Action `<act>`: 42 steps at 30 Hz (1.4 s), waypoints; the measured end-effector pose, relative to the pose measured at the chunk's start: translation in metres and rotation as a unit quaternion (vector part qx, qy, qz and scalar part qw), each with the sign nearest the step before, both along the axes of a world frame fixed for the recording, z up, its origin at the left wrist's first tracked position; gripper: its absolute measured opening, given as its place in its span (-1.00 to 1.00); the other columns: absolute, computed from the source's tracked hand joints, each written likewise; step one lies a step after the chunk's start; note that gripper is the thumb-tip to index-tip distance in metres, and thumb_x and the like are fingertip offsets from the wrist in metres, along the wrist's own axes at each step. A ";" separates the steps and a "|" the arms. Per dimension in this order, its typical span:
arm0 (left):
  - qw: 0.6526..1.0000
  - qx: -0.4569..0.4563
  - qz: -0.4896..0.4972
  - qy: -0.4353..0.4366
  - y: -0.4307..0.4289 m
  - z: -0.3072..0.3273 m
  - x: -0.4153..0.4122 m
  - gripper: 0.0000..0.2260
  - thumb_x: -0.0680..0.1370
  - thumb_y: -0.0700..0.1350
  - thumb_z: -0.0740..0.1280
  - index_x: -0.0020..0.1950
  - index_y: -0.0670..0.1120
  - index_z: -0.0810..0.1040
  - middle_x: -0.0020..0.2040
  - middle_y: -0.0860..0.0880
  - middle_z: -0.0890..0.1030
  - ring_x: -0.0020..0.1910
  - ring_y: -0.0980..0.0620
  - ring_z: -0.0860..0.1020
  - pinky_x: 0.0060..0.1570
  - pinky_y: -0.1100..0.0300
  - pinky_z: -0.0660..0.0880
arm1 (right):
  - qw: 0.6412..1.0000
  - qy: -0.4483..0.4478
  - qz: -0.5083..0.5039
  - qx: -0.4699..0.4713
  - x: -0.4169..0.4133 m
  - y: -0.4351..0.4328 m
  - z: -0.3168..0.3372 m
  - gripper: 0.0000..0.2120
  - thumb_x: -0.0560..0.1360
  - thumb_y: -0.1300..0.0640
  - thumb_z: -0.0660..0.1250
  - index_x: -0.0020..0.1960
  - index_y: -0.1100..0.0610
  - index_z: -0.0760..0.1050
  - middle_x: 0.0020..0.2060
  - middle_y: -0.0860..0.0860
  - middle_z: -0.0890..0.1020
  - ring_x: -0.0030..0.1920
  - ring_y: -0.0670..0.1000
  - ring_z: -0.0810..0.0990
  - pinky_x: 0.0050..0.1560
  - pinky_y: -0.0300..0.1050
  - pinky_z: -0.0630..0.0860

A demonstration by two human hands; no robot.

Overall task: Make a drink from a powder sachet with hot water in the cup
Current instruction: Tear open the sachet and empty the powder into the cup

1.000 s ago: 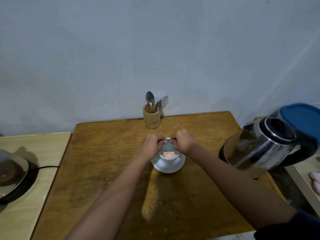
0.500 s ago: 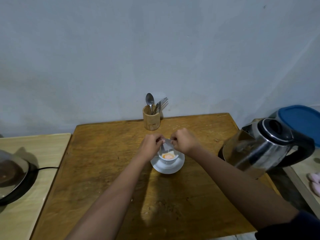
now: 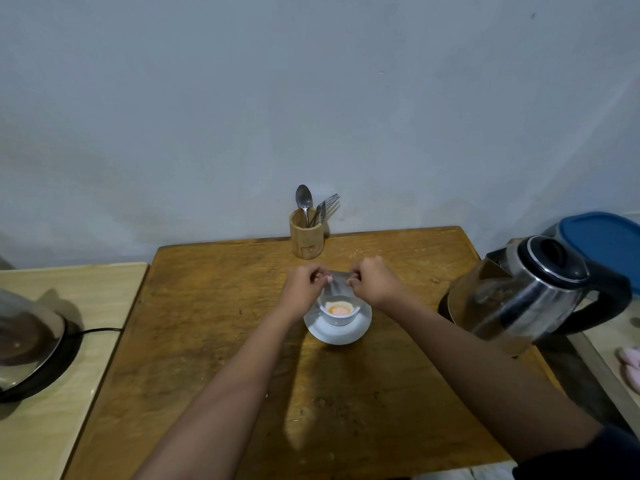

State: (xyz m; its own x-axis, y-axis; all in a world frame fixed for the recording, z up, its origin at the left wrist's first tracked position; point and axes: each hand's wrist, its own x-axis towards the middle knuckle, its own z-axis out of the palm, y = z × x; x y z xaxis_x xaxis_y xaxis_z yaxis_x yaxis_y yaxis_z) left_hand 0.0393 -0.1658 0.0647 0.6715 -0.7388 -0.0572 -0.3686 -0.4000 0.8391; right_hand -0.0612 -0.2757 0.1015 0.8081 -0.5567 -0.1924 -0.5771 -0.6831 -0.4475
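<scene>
A person's left hand (image 3: 302, 285) and right hand (image 3: 373, 283) pinch the two upper corners of a small clear plastic sachet (image 3: 336, 284), stretching it between them directly above a small white ceramic cup (image 3: 337, 315); each hand is closed on its own corner, the two held slightly apart. Pale powder with an orange patch at its centre lies inside the cup, which stands on a round white saucer (image 3: 338, 331) near the middle of a worn brown wooden bench (image 3: 194, 341). Behind the hands, at the far edge against a pale grey wall (image 3: 311, 98), a cylindrical wooden holder (image 3: 307, 235) carries a metal spoon (image 3: 304, 198) and a metal fork (image 3: 327, 204) standing upright. To the right, at the bench's edge, sits a stainless steel electric kettle (image 3: 519, 292) with a black handle and lid, and behind it a container with a blue lid (image 3: 602, 244). To the left, on a lighter wooden side table (image 3: 69, 306), a round appliance with a glass lid (image 3: 24, 341) trails a black cord (image 3: 100, 330).
</scene>
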 end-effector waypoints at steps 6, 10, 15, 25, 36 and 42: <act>0.995 -0.056 0.042 0.066 0.000 0.002 -0.002 -0.94 0.52 -0.21 0.29 -0.08 -0.13 0.55 -0.33 0.05 0.48 -0.33 0.14 0.42 -0.27 0.29 0.38 | 0.990 -0.092 -0.065 0.087 0.000 0.002 -0.002 -0.79 0.47 0.23 0.32 -0.33 0.09 0.46 -0.39 -0.01 0.48 -0.39 -0.08 0.39 -0.34 -0.19 0.39; 0.992 -0.071 0.072 0.081 0.007 -0.001 0.000 -0.88 0.49 -0.19 0.34 0.02 -0.16 0.55 -0.29 0.02 0.49 -0.29 0.08 0.44 -0.26 0.26 0.41 | 0.978 -0.146 -0.092 0.113 0.002 0.008 -0.001 -0.87 0.44 0.26 0.36 -0.21 0.11 0.44 -0.33 -0.01 0.47 -0.34 -0.06 0.40 -0.39 -0.25 0.33; 0.983 -0.098 0.115 0.104 0.043 -0.007 0.004 -0.85 0.49 -0.20 0.35 0.04 -0.18 0.54 -0.28 -0.02 0.49 -0.28 0.07 0.45 -0.23 0.22 0.45 | 0.970 -0.179 -0.061 0.150 0.012 0.038 -0.010 -0.79 0.44 0.30 0.34 -0.06 0.10 0.34 -0.33 -0.05 0.42 -0.36 -0.11 0.36 -0.39 -0.29 0.32; 0.962 -0.043 0.221 0.156 0.148 -0.070 -0.013 -0.84 0.46 -0.27 0.36 -0.21 -0.02 0.49 -0.39 0.03 0.43 -0.36 0.09 0.40 -0.30 0.22 0.38 | 0.975 -0.067 0.099 0.186 0.029 0.116 -0.080 -0.83 0.39 0.24 0.30 -0.13 0.09 0.32 -0.40 -0.05 0.41 -0.36 -0.02 0.39 -0.35 -0.11 0.31; 0.961 0.030 0.239 0.139 0.166 -0.096 -0.040 -0.91 0.48 -0.27 0.31 -0.12 -0.09 0.50 -0.32 0.02 0.49 -0.32 0.12 0.44 -0.29 0.27 0.40 | 0.973 -0.040 0.171 0.150 0.014 0.136 -0.123 -0.78 0.38 0.31 0.36 -0.06 0.15 0.36 -0.09 0.08 0.46 -0.11 0.05 0.41 -0.20 -0.11 0.32; 0.972 0.081 0.218 0.029 0.165 -0.097 -0.046 -0.70 0.47 -0.29 0.32 0.20 -0.16 0.47 0.07 -0.10 0.49 -0.04 0.04 0.49 -0.02 0.27 0.44 | 0.965 -0.046 0.250 0.060 0.010 0.136 -0.129 -0.70 0.39 0.27 0.35 0.10 0.18 0.43 0.14 0.12 0.43 0.15 0.08 0.39 0.05 -0.13 0.35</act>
